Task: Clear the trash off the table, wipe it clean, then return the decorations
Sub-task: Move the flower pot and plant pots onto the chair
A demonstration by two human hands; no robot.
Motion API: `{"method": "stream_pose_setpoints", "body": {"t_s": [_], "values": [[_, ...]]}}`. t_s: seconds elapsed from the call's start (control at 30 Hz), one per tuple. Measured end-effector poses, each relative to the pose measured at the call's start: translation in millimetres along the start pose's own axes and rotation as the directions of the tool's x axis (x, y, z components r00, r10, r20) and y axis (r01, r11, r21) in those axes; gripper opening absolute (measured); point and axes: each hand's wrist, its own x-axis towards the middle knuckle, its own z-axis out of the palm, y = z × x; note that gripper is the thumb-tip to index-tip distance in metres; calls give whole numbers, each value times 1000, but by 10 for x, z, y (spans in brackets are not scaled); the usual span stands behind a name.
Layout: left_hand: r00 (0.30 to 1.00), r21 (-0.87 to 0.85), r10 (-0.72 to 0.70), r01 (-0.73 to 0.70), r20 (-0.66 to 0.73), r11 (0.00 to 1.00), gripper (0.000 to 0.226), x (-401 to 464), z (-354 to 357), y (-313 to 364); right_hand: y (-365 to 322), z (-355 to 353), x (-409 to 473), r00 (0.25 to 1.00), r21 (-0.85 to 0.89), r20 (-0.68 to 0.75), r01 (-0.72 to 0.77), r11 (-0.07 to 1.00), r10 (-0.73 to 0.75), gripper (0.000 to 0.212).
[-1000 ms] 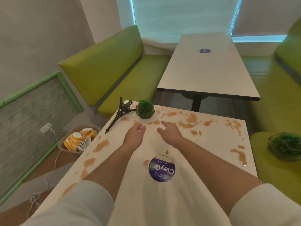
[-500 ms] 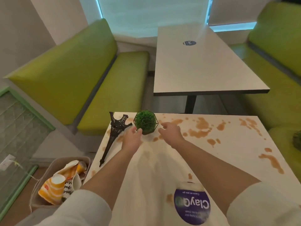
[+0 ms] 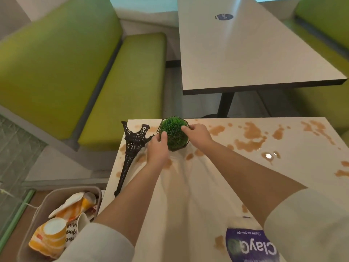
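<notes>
A green ball plant in a black wire frame sits near the far left corner of the white table. My left hand cups its left side and my right hand cups its right side, fingers touching the frame. A black Eiffel Tower model lies on its side along the table's left edge, just left of my left hand. Brown spill stains are spread over the tabletop.
A grey bin holding crumpled orange-and-white cups stands on the floor at the lower left. A purple round sticker is on the near tabletop. Green benches flank the tables, and a second white table stands beyond.
Both hands moved forward from the middle of the table and closed around the ball plant. The view tilted down and nearer to the table's far corner.
</notes>
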Motion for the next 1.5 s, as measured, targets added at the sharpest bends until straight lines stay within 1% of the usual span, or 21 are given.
{"method": "stream_pose_setpoints", "body": {"t_s": [0.1, 0.17, 0.27, 0.37, 0.47, 0.6, 0.67, 0.77, 0.9, 1.1, 1.2, 1.3, 1.4, 1.5], "values": [[1000, -85, -22, 23, 14, 996, 49, -1, 17, 39, 15, -5, -33, 1000, 100, -9, -7, 995, 8, 54], [999, -138, -34, 35, 11, 990, 40, -35, 31, 76, 15, -35, -114, 1000, 160, -31, 0, 987, 5, 53], [998, -202, -55, 53, -4, 978, 46, -160, 31, 155, 48, -121, -295, 998, 247, -61, 12, 969, 3, 44], [998, -253, -62, 64, 16, 965, 41, -306, 46, 230, 70, -256, -501, 998, 323, -51, -7, 946, 25, 33], [999, -245, -10, 19, 34, 969, 37, -517, 90, 306, 99, -448, -752, 996, 364, -79, -7, 931, 39, 26], [998, -237, 42, -27, 56, 971, 38, -833, 284, 412, 269, -774, -1120, 987, 400, -149, 0, 916, 65, 27], [996, -214, 45, -29, 71, 977, 42, -1038, 433, 520, 401, -978, -1297, 980, 435, -178, -8, 900, 95, 27], [995, -201, 33, -14, 93, 980, 42, -1400, 710, 695, 617, -1338, -1573, 965, 472, -233, 6, 882, 118, 25], [991, -232, 30, 1, 129, 973, 42, -1844, 1096, 870, 922, -1781, -1877, 938, 454, -309, 0, 891, 157, 25], [979, -247, 56, -6, 194, 969, 43, -2604, 1862, 1332, 1484, -2726, -2351, 904, 464, -376, -5, 886, 202, 24], [956, -286, 86, -2, 281, 958, 45, -3011, 2376, 1591, 1867, -3297, -2561, 873, 492, -432, 19, 870, 226, 26], [932, -314, 121, -8, 342, 949, 43, -3178, 2695, 1717, 2058, -3604, -2643, 860, 480, -456, 19, 877, 231, 31], [904, -291, 154, -35, 399, 956, 33, -3526, 3149, 1942, 2422, -4063, -2765, 823, 469, -502, 0, 883, 266, 35], [854, -241, 200, -90, 481, 966, 32, -3770, 3595, 2086, 2778, -4450, -2845, 786, 485, -528, -33, 874, 322, 34]]}}
